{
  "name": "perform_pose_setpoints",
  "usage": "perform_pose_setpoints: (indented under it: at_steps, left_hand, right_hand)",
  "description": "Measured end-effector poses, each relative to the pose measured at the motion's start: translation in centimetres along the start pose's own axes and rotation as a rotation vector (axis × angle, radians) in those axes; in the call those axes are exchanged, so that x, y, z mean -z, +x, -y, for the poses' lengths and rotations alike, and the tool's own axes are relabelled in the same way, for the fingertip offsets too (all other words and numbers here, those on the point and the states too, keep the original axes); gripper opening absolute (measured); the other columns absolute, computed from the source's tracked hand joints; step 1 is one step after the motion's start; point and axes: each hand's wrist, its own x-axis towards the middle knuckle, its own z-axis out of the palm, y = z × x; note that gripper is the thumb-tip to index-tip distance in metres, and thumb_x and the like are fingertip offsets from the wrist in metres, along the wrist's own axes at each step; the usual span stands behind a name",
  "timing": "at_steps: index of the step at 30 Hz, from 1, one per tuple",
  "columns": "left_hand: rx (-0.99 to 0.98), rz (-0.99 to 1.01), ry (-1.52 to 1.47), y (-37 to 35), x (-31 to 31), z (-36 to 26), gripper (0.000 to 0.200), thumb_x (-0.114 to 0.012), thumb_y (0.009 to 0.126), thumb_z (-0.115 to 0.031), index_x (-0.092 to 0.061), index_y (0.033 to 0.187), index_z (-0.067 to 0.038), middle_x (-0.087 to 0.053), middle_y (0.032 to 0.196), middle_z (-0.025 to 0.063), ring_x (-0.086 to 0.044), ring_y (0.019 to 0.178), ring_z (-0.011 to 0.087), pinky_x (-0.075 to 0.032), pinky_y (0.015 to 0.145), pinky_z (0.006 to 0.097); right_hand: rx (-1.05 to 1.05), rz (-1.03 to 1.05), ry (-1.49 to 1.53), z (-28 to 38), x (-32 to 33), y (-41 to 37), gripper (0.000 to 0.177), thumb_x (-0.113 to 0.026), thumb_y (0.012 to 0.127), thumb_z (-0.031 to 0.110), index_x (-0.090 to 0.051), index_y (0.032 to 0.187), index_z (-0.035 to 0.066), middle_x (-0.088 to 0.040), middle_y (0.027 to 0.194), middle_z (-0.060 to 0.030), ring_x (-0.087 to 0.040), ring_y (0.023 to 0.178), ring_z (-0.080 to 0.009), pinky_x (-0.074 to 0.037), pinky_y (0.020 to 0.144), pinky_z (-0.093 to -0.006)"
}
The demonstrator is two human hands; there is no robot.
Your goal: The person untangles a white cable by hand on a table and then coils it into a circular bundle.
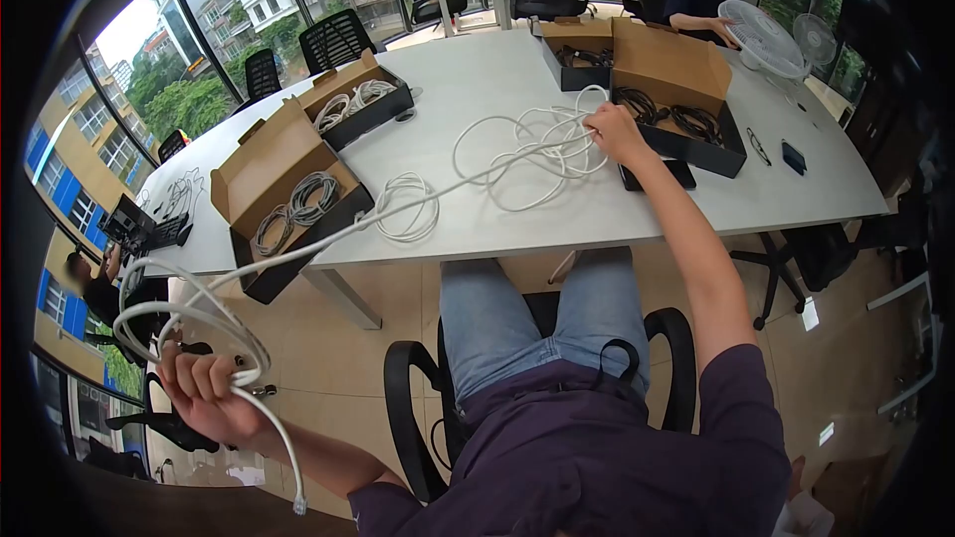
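Note:
My left hand point(214, 398), out past the table's left front, is closed around loops of a white network cable point(398, 207). One plugged end hangs below that hand. The cable stretches taut across to my right hand point(617, 131), whose fingers are closed on it above the table. Loose loops of the same white cable lie spread on the tabletop beside my right hand. Between the hands, a separate small coil of white cable point(410, 209) rests on the table. Just right of my right hand, an open box point(731, 144) holds black cables point(696, 121).
An open box point(274, 283) with grey cables point(298, 209) stands front left; behind it another box point(393, 104) holds white cables. Glasses point(758, 145) and a small dark object point(793, 158) lie right. A person point(696, 0) handles a white fan point(764, 40); another person point(97, 283) sits far left.

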Motion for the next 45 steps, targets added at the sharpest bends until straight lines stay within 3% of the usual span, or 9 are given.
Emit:
perform_pose_setpoints:
  at_steps: [5, 6, 13, 17, 22, 26, 33, 38, 45]
  left_hand:
    - [-0.014, -0.065, 0.096, -1.3, 0.7, -5.1, 0.02, -0.037, 0.102, -0.014, -0.036, 0.083, -0.009, -0.024, 0.058, -0.0043, -0.018, 0.044, 0.0059, -0.017, 0.043, 0.0244]
    - [-0.04, -0.084, 0.109, -1.5, 1.2, -6.4, 0.019, -0.037, 0.102, -0.013, -0.036, 0.083, -0.009, -0.024, 0.058, -0.0041, -0.018, 0.045, 0.0061, -0.017, 0.044, 0.0245]
    - [-0.056, -0.18, 0.097, -3.5, 4.4, -11.8, 0.022, -0.037, 0.103, -0.014, -0.036, 0.081, -0.009, -0.023, 0.06, -0.0031, -0.017, 0.047, 0.0075, -0.018, 0.046, 0.0255]
    - [-0.153, -0.236, 0.164, -5.6, 6.6, -15.9, 0.022, -0.036, 0.104, -0.017, -0.036, 0.083, -0.008, -0.024, 0.06, -0.0021, -0.018, 0.048, 0.0082, -0.018, 0.046, 0.0259]
    - [-0.12, -0.305, 0.231, -6.9, 7.7, -18.2, 0.023, -0.036, 0.103, -0.017, -0.036, 0.082, -0.009, -0.023, 0.059, -0.0019, -0.019, 0.047, 0.0083, -0.019, 0.045, 0.0253]
    - [-0.073, -0.364, 0.256, -6.1, 7.2, -18.3, 0.023, -0.036, 0.103, -0.016, -0.035, 0.081, -0.009, -0.023, 0.059, -0.002, -0.019, 0.047, 0.0083, -0.019, 0.045, 0.0254]
    - [-0.022, -0.325, 0.24, -4.1, 9.1, -18.2, 0.021, -0.037, 0.102, -0.013, -0.038, 0.081, -0.008, -0.024, 0.059, -0.0023, -0.018, 0.047, 0.0083, -0.019, 0.046, 0.0249]
    - [0.104, -0.348, 0.364, -3.1, 8.6, -12.2, 0.023, -0.032, 0.106, -0.022, -0.036, 0.085, -0.012, -0.02, 0.059, -0.0044, -0.014, 0.045, 0.006, -0.016, 0.042, 0.0247]
    - [0.246, -0.298, 0.424, -0.9, 5.5, -3.7, 0.025, -0.03, 0.107, -0.027, -0.038, 0.09, -0.01, -0.02, 0.06, -0.0049, -0.013, 0.045, 0.0053, -0.014, 0.038, 0.0238]
  right_hand:
    - [0.128, -0.233, -0.202, 1.6, 1.7, 3.2, 0.05, -0.071, 0.074, 0.007, -0.059, 0.122, 0.012, -0.051, 0.131, -0.0082, -0.045, 0.124, -0.0257, -0.04, 0.097, -0.0415]
    - [0.125, -0.29, -0.28, 2.2, 2.0, 3.7, 0.072, -0.073, 0.075, 0.011, -0.041, 0.14, 0.017, -0.042, 0.139, -0.0089, -0.038, 0.131, -0.0282, -0.039, 0.1, -0.0436]
    - [0.049, -0.176, 0.069, 1.4, -1.2, 5.9, 0.086, -0.075, 0.076, 0.019, -0.027, 0.148, 0.02, -0.03, 0.149, -0.0152, -0.056, 0.112, -0.0361, -0.051, 0.085, -0.0433]
    - [-0.302, 0.017, 0.118, 0.7, -1.1, 5.8, 0.066, -0.069, 0.082, 0.019, -0.039, 0.14, 0.016, -0.066, 0.107, -0.0152, -0.064, 0.091, -0.0388, -0.052, 0.074, -0.0457]
    - [-0.239, 0.114, -0.144, -2.9, -3.6, 5.0, 0.023, -0.051, 0.091, 0.017, -0.056, 0.111, 0.006, -0.067, 0.088, -0.0201, -0.065, 0.083, -0.04, -0.05, 0.071, -0.0491]
    - [-0.367, 0.044, -0.251, -3.5, -4.1, 4.7, 0.02, -0.045, 0.092, 0.013, -0.058, 0.104, 0.003, -0.066, 0.087, -0.0236, -0.066, 0.084, -0.0401, -0.051, 0.071, -0.0501]
    - [-0.598, 0.149, -0.207, -4.9, -4.8, 3.9, 0.027, -0.054, 0.088, 0.021, -0.057, 0.107, 0.002, -0.067, 0.09, -0.0235, -0.066, 0.088, -0.0401, -0.052, 0.076, -0.049]
    - [-0.582, 0.41, 0.125, -3.4, -2.0, 4.8, 0.063, -0.079, 0.07, 0.039, -0.054, 0.115, 0.003, -0.065, 0.104, -0.0249, -0.063, 0.1, -0.0366, -0.05, 0.085, -0.0417]
    - [-0.327, 0.493, 0.382, -2.3, -0.7, 4.1, 0.099, -0.084, 0.062, 0.042, -0.035, 0.138, 0.003, -0.049, 0.128, -0.0228, -0.052, 0.116, -0.035, -0.043, 0.099, -0.0386]
